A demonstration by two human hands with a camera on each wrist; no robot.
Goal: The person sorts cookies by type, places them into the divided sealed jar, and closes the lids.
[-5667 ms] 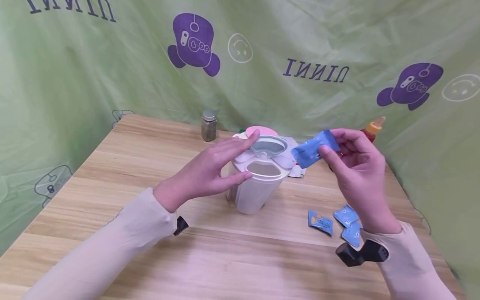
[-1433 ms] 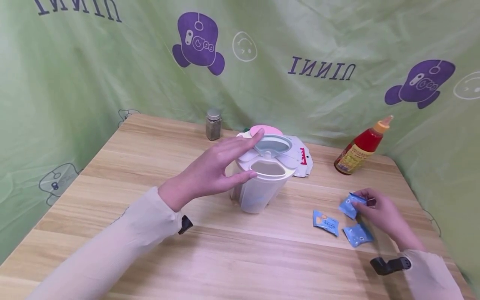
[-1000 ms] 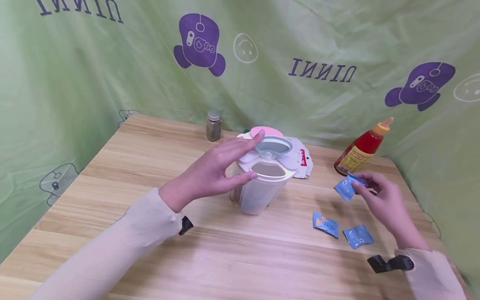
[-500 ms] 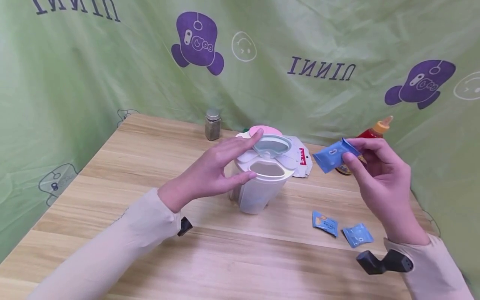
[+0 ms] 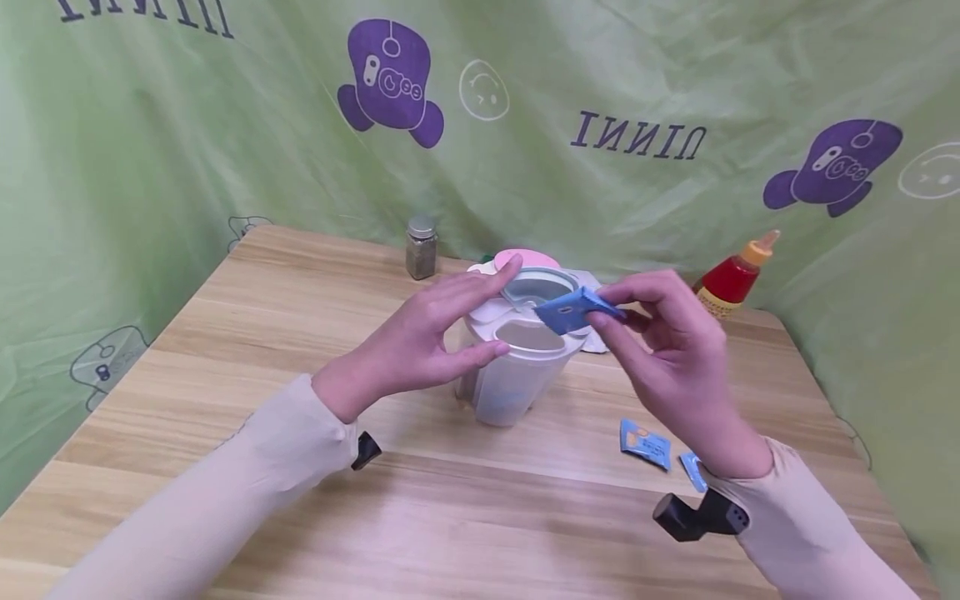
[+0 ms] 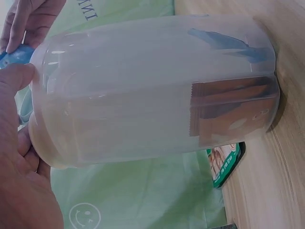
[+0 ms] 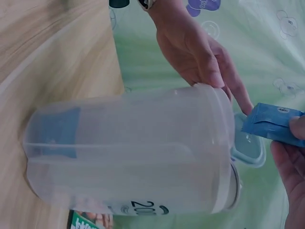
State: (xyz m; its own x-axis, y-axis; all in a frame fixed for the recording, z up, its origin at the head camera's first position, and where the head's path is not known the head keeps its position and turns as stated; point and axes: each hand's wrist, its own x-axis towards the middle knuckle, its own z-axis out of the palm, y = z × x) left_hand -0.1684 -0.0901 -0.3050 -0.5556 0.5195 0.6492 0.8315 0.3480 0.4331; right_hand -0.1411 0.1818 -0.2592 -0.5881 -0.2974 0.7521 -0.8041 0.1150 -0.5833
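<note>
In the head view the right hand (image 5: 675, 358) pinches a blue packet (image 5: 567, 310) between thumb and fingers, above the uncovered opening of a translucent container (image 5: 510, 387). The left hand (image 5: 412, 337) rests against the left side of the container's top, thumb and fingers spread around the rim. A grey-blue flap (image 5: 538, 285) stands raised behind the opening. Through the wall in the left wrist view, brown packets (image 6: 233, 112) and blue ones (image 6: 233, 45) lie at the bottom. The right wrist view shows the held packet (image 7: 274, 123) near the raised flap (image 7: 249, 144).
Two blue packets, one whole in view (image 5: 645, 444) and one partly hidden (image 5: 693, 471), lie on the wooden table (image 5: 480, 517) beside the right forearm. A red sauce bottle (image 5: 729, 279) stands back right, a small spice jar (image 5: 422, 250) back left. A green-edged pack (image 6: 226, 162) lies behind the container.
The right hand picked up a blue packet from the table and carried it up and left to above the container. The left hand has kept its place at the rim.
</note>
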